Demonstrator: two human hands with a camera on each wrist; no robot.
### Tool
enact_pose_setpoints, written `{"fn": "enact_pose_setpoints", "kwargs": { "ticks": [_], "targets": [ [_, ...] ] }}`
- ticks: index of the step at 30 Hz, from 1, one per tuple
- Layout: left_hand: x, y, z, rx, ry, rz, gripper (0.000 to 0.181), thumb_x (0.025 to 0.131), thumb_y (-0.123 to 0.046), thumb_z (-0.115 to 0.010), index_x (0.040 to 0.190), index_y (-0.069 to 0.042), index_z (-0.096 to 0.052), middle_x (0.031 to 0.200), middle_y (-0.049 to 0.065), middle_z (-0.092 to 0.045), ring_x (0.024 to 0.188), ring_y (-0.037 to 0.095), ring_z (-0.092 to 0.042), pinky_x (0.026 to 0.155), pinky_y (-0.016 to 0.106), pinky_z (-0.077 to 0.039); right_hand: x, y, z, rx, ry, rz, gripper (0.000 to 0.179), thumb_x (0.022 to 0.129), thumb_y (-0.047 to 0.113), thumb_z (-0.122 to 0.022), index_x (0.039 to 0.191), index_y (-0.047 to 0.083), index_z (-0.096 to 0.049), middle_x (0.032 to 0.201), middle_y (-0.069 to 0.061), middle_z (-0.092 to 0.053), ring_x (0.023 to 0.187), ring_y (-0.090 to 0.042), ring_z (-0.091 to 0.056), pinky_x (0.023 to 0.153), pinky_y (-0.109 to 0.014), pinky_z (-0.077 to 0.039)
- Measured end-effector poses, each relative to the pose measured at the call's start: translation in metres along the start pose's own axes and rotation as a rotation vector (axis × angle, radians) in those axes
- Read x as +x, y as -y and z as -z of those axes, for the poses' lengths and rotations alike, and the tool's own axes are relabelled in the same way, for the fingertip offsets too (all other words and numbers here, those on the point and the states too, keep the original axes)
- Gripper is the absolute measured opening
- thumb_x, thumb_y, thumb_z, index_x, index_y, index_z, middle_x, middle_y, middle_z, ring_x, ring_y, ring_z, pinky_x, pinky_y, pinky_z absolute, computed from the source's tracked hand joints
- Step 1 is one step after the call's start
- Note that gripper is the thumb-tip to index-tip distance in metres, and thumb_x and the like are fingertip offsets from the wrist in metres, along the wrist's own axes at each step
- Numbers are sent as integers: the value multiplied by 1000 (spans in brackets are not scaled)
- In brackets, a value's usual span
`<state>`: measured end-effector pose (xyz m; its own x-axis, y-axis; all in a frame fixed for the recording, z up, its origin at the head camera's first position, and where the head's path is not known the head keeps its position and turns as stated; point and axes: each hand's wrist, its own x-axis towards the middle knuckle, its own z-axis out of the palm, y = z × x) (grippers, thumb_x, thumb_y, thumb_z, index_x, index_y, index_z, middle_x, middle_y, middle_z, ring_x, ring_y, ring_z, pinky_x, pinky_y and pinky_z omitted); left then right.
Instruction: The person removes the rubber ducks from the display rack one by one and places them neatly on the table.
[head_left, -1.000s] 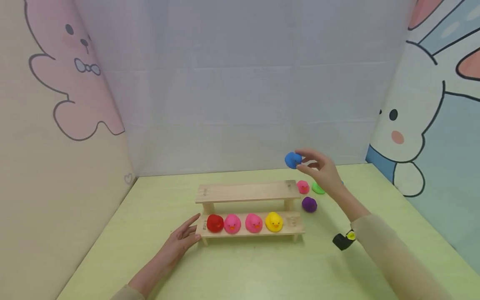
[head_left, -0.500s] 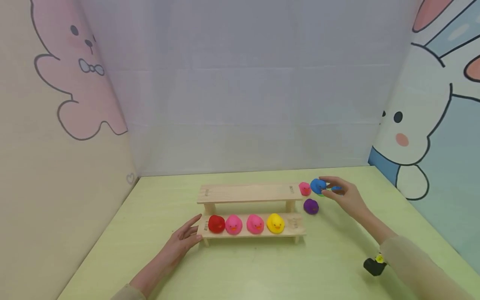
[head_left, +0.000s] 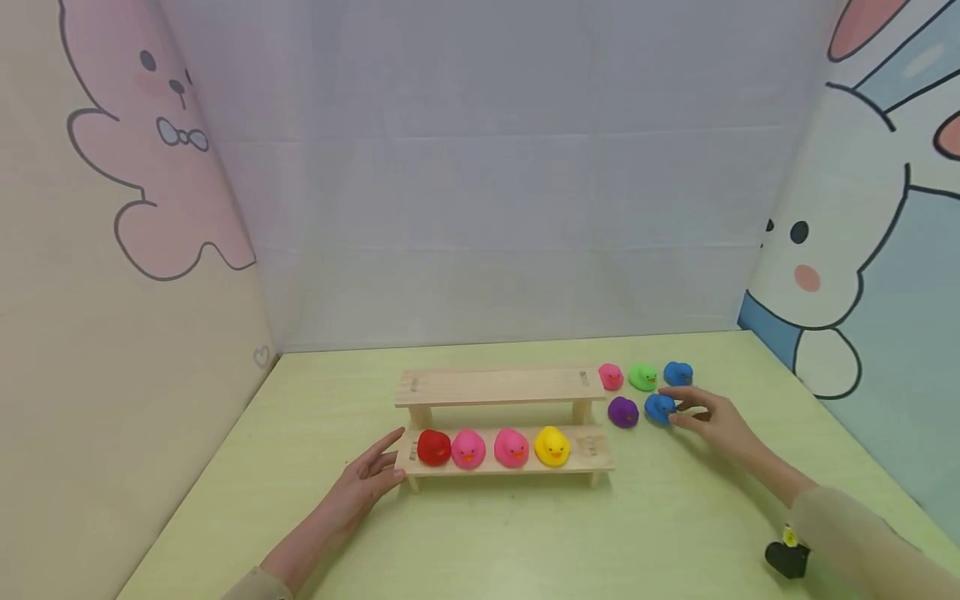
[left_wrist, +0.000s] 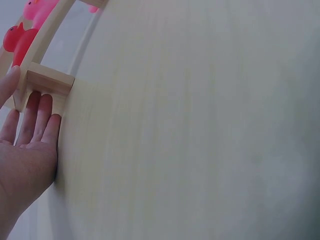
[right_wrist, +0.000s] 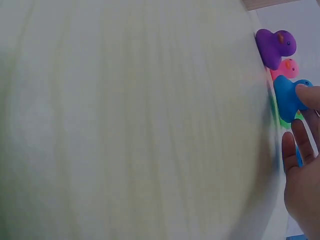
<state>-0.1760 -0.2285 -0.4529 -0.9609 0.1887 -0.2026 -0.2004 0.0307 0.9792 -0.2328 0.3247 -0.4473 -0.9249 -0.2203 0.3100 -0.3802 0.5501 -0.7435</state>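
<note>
My right hand (head_left: 717, 419) is pinching the near blue duck (head_left: 658, 408), just right of the purple one (head_left: 622, 412); left hand (head_left: 357, 485), fingers loose, touches the shelf (head_left: 498, 386)'s left end. Probably the setting-down step; next needs a gentle release.

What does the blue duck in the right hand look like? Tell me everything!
The small blue toy duck looks smooth, like rubber. It has a plump body and rounded head with a dark eye. The right hand's grip pinches it, thumb over part of its face. It's upright, beside the purple toy duck and in front of the green toy duck. I can't tell whether it touches the pale yellow table.
</note>
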Motion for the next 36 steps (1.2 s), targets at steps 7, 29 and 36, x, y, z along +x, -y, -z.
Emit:
{"fn": "enact_pose_setpoints", "kwargs": {
  "ticks": [7, 29, 36],
  "targets": [
    [0, -2, 0, 9, -2, 6, 69, 91, -17, -69, 152, -20, -37, 136, 18, -51, 122, 29, -52, 108, 47, -32, -2, -11, -1, 96, 30, -56, 38, 95, 7, -64, 131, -4, -57, 125, -22, -60, 96, -13, -61, 79, -19, -49],
    [-3, -1, 1, -11, 47, -37, 69, 94, -10, -65, 154, -16, -31, 135, 20, -50, 120, 27, -53, 106, 38, -37, -5, -10, 3, 153, 65, -129, 44, 95, 18, -66, 133, -3, -56, 126, -13, -61, 100, -5, -58, 83, -18, -47],
    [-3, -1, 1, -12, 53, -42, 69, 94, -11, -64, 154, -15, -29, 133, 19, -51, 117, 26, -56, 105, 37, -38, -5, -10, 3, 160, 66, -138, 45, 95, 19, -66, 133, -2, -55, 128, -14, -60, 101, -4, -58, 84, -17, -46]
  ]
}}
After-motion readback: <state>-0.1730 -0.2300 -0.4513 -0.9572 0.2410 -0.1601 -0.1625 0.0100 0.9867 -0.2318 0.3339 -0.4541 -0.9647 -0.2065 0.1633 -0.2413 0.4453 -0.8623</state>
